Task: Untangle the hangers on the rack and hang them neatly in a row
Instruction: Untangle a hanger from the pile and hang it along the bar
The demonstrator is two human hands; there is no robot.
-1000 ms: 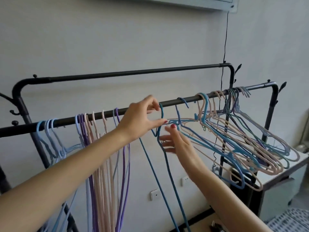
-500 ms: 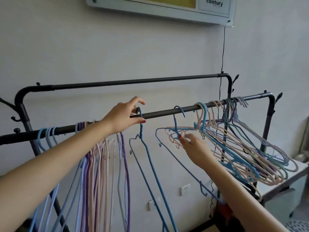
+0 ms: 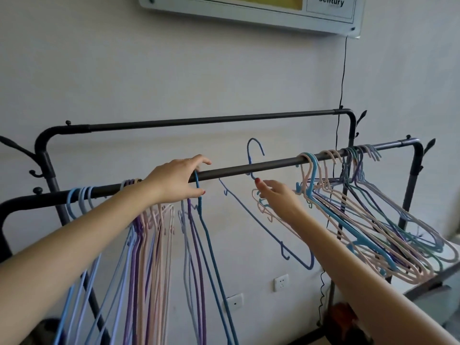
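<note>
A black rack has a front rail running left to right. My left hand rests on the rail, fingers pinching the neck of a teal hanger beside a neat row of blue, purple and pink hangers on the left. My right hand holds a blue hanger by its neck, with its hook lifted above the rail. A tangled bunch of pink, blue and teal hangers hangs slanted at the right end of the rail.
A second, higher rail runs behind. A framed board hangs on the wall above, with a black cable dropping from it. Wall sockets sit low down. A white cabinet stands under the tangled bunch.
My left hand slid the teal hanger left up to the neat row. My right hand took hold of the blue hanger and raised its hook off the rail.
</note>
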